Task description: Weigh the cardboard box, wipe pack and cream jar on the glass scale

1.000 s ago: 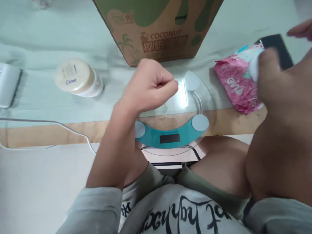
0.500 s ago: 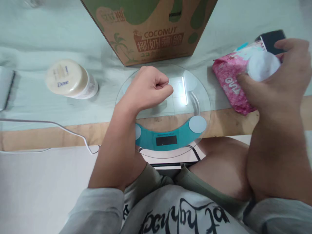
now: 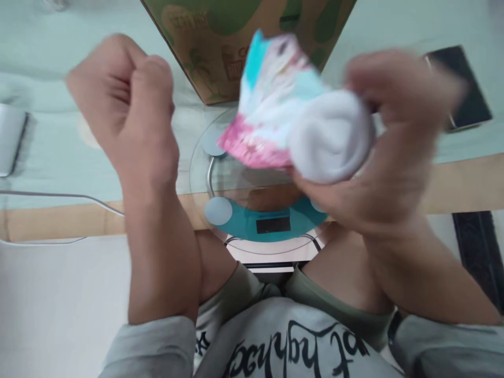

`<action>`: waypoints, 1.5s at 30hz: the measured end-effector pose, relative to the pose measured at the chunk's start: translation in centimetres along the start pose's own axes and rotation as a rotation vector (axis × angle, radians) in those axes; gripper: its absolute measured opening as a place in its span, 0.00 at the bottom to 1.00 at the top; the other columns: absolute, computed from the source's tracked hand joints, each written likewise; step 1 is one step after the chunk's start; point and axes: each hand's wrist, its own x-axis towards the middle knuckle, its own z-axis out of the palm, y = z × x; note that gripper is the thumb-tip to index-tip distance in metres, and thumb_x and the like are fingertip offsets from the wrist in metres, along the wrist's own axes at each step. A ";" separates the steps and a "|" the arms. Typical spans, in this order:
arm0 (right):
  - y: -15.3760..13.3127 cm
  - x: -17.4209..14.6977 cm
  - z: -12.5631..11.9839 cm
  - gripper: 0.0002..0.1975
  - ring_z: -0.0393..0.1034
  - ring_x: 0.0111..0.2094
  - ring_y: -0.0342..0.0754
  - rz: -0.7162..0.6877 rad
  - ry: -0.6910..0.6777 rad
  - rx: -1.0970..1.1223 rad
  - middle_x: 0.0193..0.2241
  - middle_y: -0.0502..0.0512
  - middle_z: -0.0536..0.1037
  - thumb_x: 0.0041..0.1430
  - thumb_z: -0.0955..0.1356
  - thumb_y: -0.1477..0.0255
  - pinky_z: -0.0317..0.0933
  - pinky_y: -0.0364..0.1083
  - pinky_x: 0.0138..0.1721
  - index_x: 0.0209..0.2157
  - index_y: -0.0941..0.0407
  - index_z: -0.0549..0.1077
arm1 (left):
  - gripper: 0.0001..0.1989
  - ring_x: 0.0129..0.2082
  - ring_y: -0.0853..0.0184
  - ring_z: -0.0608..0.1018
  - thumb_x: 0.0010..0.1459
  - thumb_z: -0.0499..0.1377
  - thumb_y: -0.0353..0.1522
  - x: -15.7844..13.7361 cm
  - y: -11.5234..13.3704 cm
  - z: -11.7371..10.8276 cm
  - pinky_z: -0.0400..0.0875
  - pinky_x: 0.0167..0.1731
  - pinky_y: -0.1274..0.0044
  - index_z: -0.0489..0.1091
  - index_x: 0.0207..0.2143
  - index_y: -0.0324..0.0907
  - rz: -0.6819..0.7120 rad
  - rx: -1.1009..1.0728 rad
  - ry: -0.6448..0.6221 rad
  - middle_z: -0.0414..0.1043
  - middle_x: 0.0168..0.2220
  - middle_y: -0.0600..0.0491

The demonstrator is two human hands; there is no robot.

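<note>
My right hand (image 3: 397,152), blurred by motion, grips a pink, white and blue soft packet (image 3: 271,121) above the scale, thumb on the near edge and fingers at the far one. It looks like a wipes packet; a round white piece (image 3: 333,139), perhaps its lid, faces up between my fingers. My left hand (image 3: 137,115) is a closed fist raised at the left, nothing showing in it. Below the packet sits a round glass scale (image 3: 220,211) with a teal band and a dark display (image 3: 273,224).
A brown and green carton (image 3: 189,63) stands behind the scale. My left wrist mostly hides a cream-lidded jar (image 3: 87,132). A dark phone-like object (image 3: 468,89) lies at right, a silver device (image 3: 11,139) at far left. White cables (image 3: 59,195) run along the wooden edge (image 3: 468,181).
My right hand has lifted the packet off the cloth and carried it left over the scale. My left fist has moved left and away from the scale, now over the jar.
</note>
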 end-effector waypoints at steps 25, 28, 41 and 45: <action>2.4 -1.1 4.8 0.30 0.69 0.60 0.57 -0.217 -0.092 -0.054 0.59 0.62 0.73 0.65 0.66 0.51 0.63 0.59 0.61 0.61 0.56 0.65 | 0.14 0.49 0.57 0.81 0.69 0.55 0.40 -3.7 2.8 2.5 0.78 0.53 0.66 0.73 0.50 0.44 0.015 0.113 -0.502 0.79 0.49 0.46; 2.3 -1.2 5.3 0.30 0.71 0.58 0.56 -0.222 -0.032 -0.047 0.57 0.59 0.75 0.62 0.68 0.51 0.64 0.58 0.59 0.58 0.54 0.65 | 0.12 0.48 0.58 0.81 0.69 0.54 0.39 -3.8 2.8 2.7 0.79 0.51 0.67 0.74 0.47 0.44 0.012 0.114 -0.464 0.79 0.47 0.47; 2.3 -1.4 5.6 0.28 0.66 0.67 0.55 -0.083 -0.098 -0.095 0.62 0.54 0.73 0.61 0.70 0.55 0.61 0.61 0.71 0.60 0.49 0.72 | 0.09 0.46 0.56 0.81 0.59 0.58 0.34 -3.6 2.2 3.2 0.79 0.49 0.63 0.74 0.41 0.47 -0.037 -0.044 -0.432 0.80 0.44 0.49; 2.1 -1.3 5.6 0.27 0.65 0.68 0.55 -0.046 -0.141 -0.102 0.63 0.53 0.73 0.63 0.69 0.54 0.60 0.62 0.72 0.60 0.49 0.73 | 0.10 0.45 0.57 0.80 0.54 0.59 0.32 -2.5 2.3 3.1 0.78 0.51 0.63 0.73 0.40 0.48 -0.197 -0.125 -0.532 0.80 0.45 0.51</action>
